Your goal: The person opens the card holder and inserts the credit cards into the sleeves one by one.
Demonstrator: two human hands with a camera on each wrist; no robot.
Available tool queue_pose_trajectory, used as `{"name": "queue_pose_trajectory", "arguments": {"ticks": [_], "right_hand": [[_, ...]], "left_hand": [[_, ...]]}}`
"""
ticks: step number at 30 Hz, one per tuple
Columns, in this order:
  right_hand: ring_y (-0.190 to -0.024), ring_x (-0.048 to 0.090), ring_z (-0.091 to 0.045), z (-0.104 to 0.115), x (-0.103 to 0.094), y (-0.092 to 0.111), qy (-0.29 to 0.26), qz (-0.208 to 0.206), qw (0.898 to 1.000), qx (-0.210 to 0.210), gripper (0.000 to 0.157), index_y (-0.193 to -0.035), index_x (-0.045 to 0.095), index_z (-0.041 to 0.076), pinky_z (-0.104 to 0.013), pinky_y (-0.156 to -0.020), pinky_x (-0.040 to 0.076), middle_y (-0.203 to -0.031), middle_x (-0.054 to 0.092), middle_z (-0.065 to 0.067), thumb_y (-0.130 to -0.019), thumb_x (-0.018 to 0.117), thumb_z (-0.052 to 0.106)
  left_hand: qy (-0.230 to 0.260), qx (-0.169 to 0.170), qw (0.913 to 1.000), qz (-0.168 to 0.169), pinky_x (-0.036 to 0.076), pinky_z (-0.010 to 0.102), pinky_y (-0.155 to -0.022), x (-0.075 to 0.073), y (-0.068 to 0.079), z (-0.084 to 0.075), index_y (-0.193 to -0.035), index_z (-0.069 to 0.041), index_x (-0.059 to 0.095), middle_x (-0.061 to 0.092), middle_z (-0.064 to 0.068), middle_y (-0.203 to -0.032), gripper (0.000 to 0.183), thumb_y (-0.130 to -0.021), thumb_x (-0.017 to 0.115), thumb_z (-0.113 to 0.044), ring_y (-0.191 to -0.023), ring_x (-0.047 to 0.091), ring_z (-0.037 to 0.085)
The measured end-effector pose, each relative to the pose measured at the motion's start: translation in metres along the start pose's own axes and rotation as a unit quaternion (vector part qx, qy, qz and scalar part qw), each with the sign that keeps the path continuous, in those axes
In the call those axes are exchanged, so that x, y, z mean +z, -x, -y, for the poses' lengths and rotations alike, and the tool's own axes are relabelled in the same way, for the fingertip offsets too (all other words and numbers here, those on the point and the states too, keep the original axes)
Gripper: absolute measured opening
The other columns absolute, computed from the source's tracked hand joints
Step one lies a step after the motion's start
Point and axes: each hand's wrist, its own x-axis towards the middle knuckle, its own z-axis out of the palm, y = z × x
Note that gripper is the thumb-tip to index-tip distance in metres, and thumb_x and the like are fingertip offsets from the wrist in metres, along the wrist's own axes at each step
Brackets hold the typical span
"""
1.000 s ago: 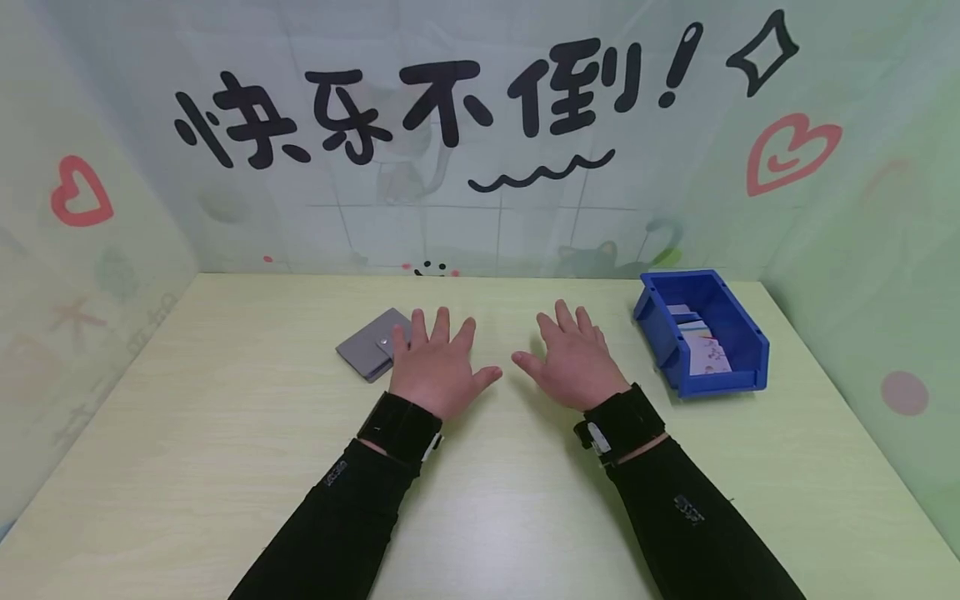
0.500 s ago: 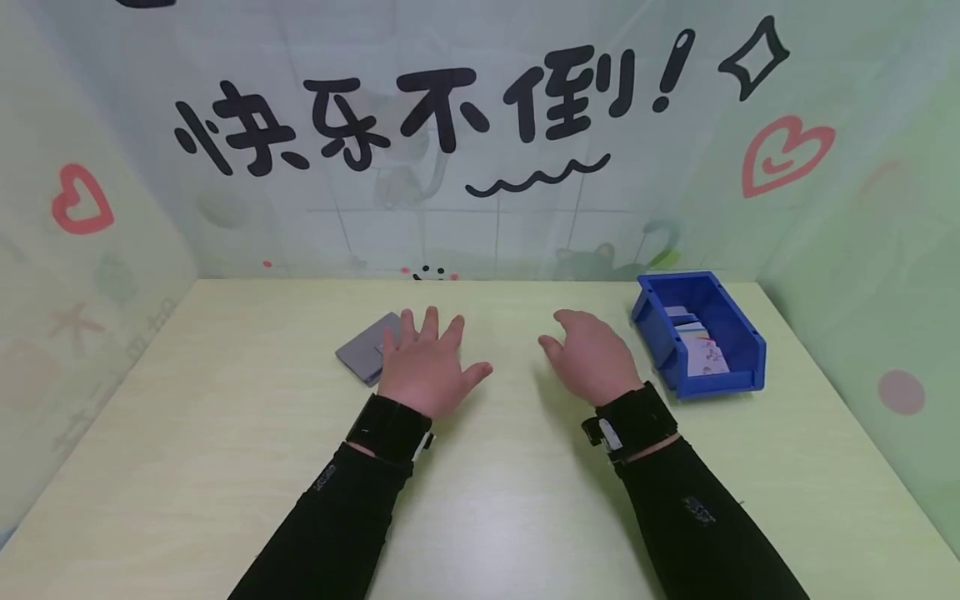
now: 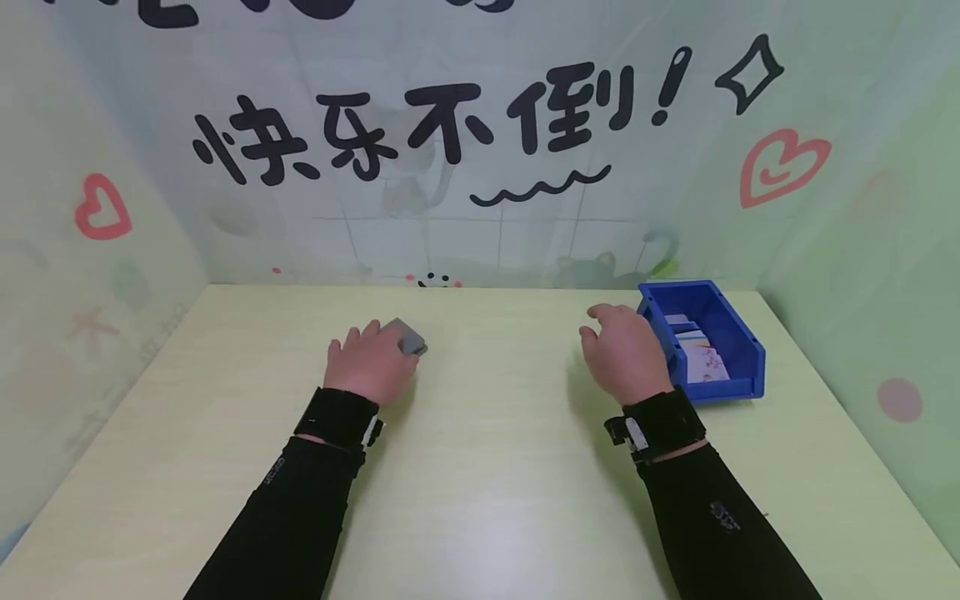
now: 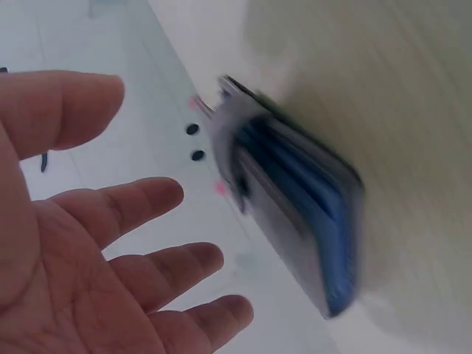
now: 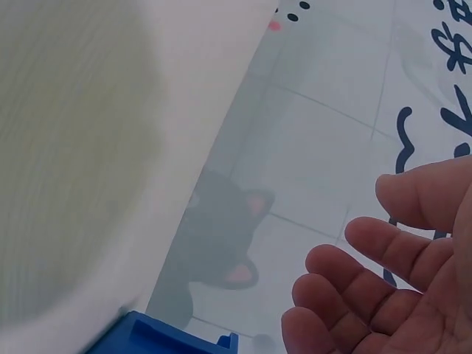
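A grey card wallet (image 3: 407,336) with a snap strap lies on the table, and blue inner sleeves show at its edge in the left wrist view. My left hand (image 3: 369,363) hovers over the wallet and hides its left part in the head view. From the left wrist, the thumb and fingers of that hand (image 4: 74,243) look loosely spread, with a gap between them and the wallet (image 4: 287,199). Just left of a blue bin (image 3: 723,389) is my right hand (image 3: 624,353), its fingers loosely bent and holding nothing.
Inside the bin lie several printed cards (image 3: 703,364). The pale wooden table (image 3: 480,467) is bounded by a printed backdrop (image 3: 450,242) at the back and on both sides. A corner of the bin (image 5: 169,339) shows in the right wrist view.
My left hand has moved left across the wallet, covering its left part. My right hand has shifted right towards the bin, its spread fingers now loosely bent. The head view has tilted up slightly.
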Motion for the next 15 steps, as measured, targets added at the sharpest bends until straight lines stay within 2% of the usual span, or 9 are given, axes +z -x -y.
{"name": "queue_pose_trajectory", "arguments": {"ticks": [4, 7, 11, 15], "right_hand": [[-0.129, 0.061, -0.044, 0.0, 0.001, 0.002, -0.003, 0.005, 1.0, 0.002, 0.04, -0.139, 0.062, -0.004, -0.058, -0.108, 0.051, -0.137, 0.066, -0.027, -0.108, 0.055, 0.02], [-0.129, 0.06, -0.044, -0.001, 0.002, 0.004, -0.002, 0.005, 1.0, 0.001, 0.041, -0.139, 0.062, -0.004, -0.058, -0.109, 0.05, -0.137, 0.066, -0.027, -0.108, 0.056, 0.021], [-0.13, 0.06, -0.044, -0.001, 0.002, 0.004, 0.001, 0.006, 1.0, 0.0, 0.041, -0.14, 0.062, -0.004, -0.058, -0.109, 0.05, -0.137, 0.066, -0.027, -0.108, 0.056, 0.022], [-0.13, 0.06, -0.044, -0.001, 0.004, 0.004, 0.002, 0.009, 1.0, -0.003, 0.042, -0.139, 0.062, -0.003, -0.058, -0.109, 0.05, -0.137, 0.066, -0.026, -0.108, 0.056, 0.024]], "left_hand": [[-0.021, -0.009, 0.9996, 0.019, 0.044, 0.068, -0.108, 0.003, -0.003, 0.012, -0.154, -0.007, 0.05, 0.053, 0.027, -0.152, 0.054, -0.105, 0.049, -0.031, -0.133, 0.055, 0.049], [-0.027, -0.012, 0.9993, 0.023, 0.052, 0.066, -0.099, 0.007, -0.005, 0.016, -0.157, -0.007, 0.048, 0.052, 0.027, -0.153, 0.055, -0.105, 0.049, -0.028, -0.128, 0.059, 0.049], [-0.032, -0.018, 0.9992, 0.019, 0.053, 0.067, -0.095, 0.01, -0.003, 0.015, -0.158, -0.011, 0.047, 0.048, 0.027, -0.155, 0.055, -0.104, 0.05, -0.021, -0.126, 0.058, 0.052], [-0.043, -0.014, 0.9989, 0.008, 0.054, 0.066, -0.09, 0.015, 0.004, 0.01, -0.156, -0.013, 0.051, 0.051, 0.027, -0.15, 0.053, -0.103, 0.055, -0.02, -0.117, 0.059, 0.052]]}}
